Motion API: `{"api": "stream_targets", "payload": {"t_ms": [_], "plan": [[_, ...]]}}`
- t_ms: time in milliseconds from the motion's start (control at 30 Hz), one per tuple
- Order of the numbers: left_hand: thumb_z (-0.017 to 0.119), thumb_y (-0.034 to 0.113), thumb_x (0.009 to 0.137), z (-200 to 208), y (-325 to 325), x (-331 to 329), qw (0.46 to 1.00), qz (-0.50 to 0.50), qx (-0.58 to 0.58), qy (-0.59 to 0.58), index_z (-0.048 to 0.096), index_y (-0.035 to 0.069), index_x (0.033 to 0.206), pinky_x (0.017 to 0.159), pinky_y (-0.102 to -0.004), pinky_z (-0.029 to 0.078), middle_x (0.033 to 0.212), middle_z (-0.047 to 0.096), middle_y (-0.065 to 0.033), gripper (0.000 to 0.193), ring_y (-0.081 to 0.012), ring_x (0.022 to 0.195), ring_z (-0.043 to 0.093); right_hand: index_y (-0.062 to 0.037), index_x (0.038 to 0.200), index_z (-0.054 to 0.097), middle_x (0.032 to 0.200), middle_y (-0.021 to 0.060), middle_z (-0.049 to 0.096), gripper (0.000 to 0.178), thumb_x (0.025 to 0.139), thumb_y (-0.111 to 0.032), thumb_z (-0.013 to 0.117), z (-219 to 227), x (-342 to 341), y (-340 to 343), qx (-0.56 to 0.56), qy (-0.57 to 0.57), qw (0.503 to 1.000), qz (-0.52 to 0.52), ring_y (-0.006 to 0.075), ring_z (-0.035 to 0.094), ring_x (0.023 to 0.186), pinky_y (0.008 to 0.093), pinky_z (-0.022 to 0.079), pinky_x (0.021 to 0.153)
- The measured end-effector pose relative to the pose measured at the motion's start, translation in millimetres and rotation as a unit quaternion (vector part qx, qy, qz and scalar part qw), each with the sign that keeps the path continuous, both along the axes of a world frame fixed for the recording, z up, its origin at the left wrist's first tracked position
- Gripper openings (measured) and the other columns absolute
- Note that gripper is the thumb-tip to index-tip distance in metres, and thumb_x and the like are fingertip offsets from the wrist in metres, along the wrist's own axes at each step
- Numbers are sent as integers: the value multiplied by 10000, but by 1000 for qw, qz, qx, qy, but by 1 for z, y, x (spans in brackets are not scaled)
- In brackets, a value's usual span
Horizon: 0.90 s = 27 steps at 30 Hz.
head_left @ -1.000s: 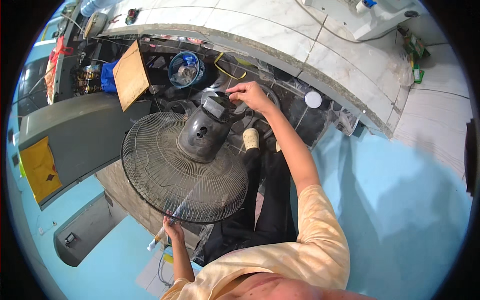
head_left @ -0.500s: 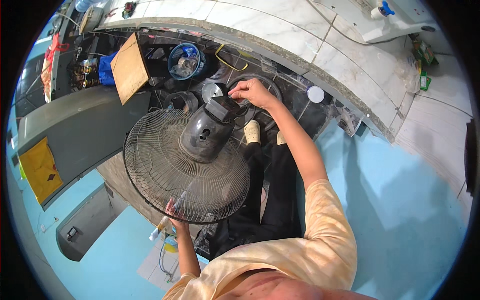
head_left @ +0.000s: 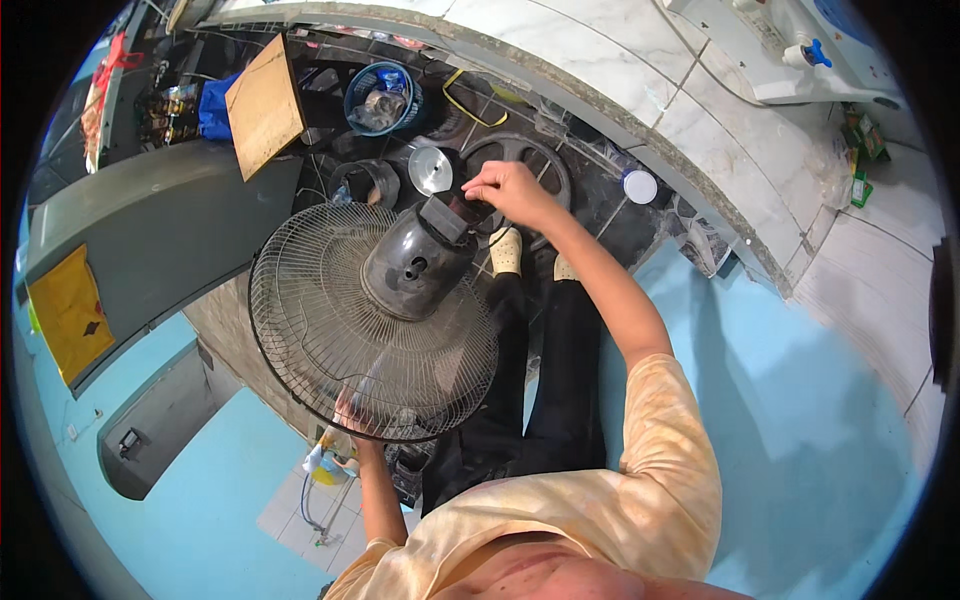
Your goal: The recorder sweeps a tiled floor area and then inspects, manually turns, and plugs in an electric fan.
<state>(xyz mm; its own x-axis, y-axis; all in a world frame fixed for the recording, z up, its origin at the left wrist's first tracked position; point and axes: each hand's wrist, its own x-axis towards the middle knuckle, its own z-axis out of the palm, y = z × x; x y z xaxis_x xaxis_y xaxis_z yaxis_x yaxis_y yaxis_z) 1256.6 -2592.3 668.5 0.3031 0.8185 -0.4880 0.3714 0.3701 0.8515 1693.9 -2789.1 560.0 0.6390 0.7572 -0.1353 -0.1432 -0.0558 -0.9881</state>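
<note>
A dusty fan head, its round black wire guard [head_left: 300, 300] tilted up, is in front of my legs. The dark motor housing [head_left: 412, 265] rises from its middle. My right hand [head_left: 515, 193] is closed in a pinch just beyond the housing, at the dark neck piece; what the fingertips grip is too small to make out. At the near edge of the guard my left hand [head_left: 355, 418] holds the rim, its fingers partly seen through the wires. Just below that wrist is a small white and yellow item [head_left: 318, 458], not clear in kind.
Beyond the fan are a round dark base [head_left: 562, 185], a metal lid [head_left: 430, 171], a dark pot [head_left: 380, 185] and a blue basket [head_left: 353, 100]. A wooden board [head_left: 262, 105] leans by a grey cabinet [head_left: 170, 240]. A tiled ledge [head_left: 560, 60] crosses the far side.
The view has shifted slightly. My right hand stays pinched by the neck, now a little farther off the housing. My left hand keeps its place at the guard's rim.
</note>
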Motion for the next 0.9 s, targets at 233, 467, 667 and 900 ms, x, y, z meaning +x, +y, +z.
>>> {"api": "stream_targets", "payload": {"t_ms": [233, 467, 667, 900], "plan": [[393, 244, 763, 3, -8, 9, 999, -22, 12, -39, 407, -6, 1103, 762, -361, 416, 998, 486, -140, 422, -243, 905, 499, 83, 1037, 436, 907, 175, 464, 473, 714, -235, 571, 12, -48, -17, 29, -191, 971, -139, 283, 479, 822, 299, 390, 712], [418, 211, 761, 1, 6, -2, 1000, 21, -8, 13, 392, -6, 1092, 774, -310, 390, 1092, 437, -127, 396, -214, 938, 468, 74, 1053, 436, 884, 162, 479, 860, 492, -544, 640, 34, -28, -21, -99, -331, 933, -97, 285, 477, 829, 325, 373, 755], [390, 316, 789, 1, 7, -5, 999, 9, -5, 31, 370, 3, 1126, 873, -393, 286, 1180, 365, -138, 460, -257, 1029, 399, 105, 970, 476, 847, 165, 492, 811, 505, -539, 640, 45, -29, -5, -159, -277, 941, -113, 284, 494, 792, 334, 391, 737], [416, 300, 771, -4, 15, -23, 999, 20, -11, 29, 380, 6, 1110, 880, -393, 270, 1168, 391, -122, 450, -233, 1051, 386, 114, 942, 495, 809, 141, 497, 622, 548, -333, 672, 53, -34, -1, -150, -241, 953, -110, 250, 515, 745, 291, 412, 682]]}}
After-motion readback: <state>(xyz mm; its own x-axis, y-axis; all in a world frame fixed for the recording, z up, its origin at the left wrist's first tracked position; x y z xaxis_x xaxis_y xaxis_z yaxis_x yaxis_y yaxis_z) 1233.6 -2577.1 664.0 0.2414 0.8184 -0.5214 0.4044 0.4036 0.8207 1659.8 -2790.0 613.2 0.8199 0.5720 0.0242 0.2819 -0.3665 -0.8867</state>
